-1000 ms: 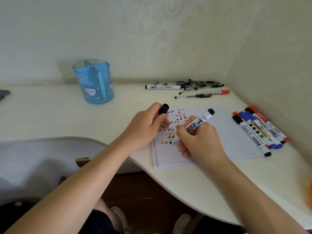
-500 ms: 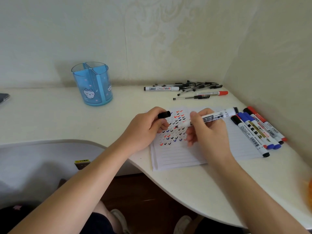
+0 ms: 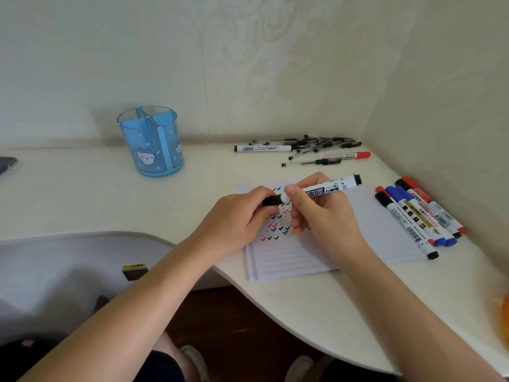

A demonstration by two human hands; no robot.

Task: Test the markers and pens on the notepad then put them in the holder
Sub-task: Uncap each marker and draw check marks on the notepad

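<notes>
Since the moment before, you are closing the gap: your right hand (image 3: 322,213) is bringing the marker (image 3: 327,188) leftward, and its front end is now meeting the black cap (image 3: 271,201). Your left hand (image 3: 237,219) is pinching that cap between thumb and curled fingers, while your right thumb and fingers are wrapping round the marker's barrel. Both are hovering over the notepad (image 3: 385,230), above its rows of red, blue and black ticks.

Five capped markers (image 3: 413,216) are lying side by side at the notepad's right edge. Loose pens (image 3: 316,146) are lying in a heap by the back wall (image 3: 275,64). Nothing is standing between your hands and the blue holder (image 3: 151,142), which is sitting upright, well apart at the back left. All of it is resting on a pale desk (image 3: 82,194) tucked into a cream-papered corner.

The marker is lying almost level, long axis running left to right, its black tail end tilting slightly up toward the right wall.
</notes>
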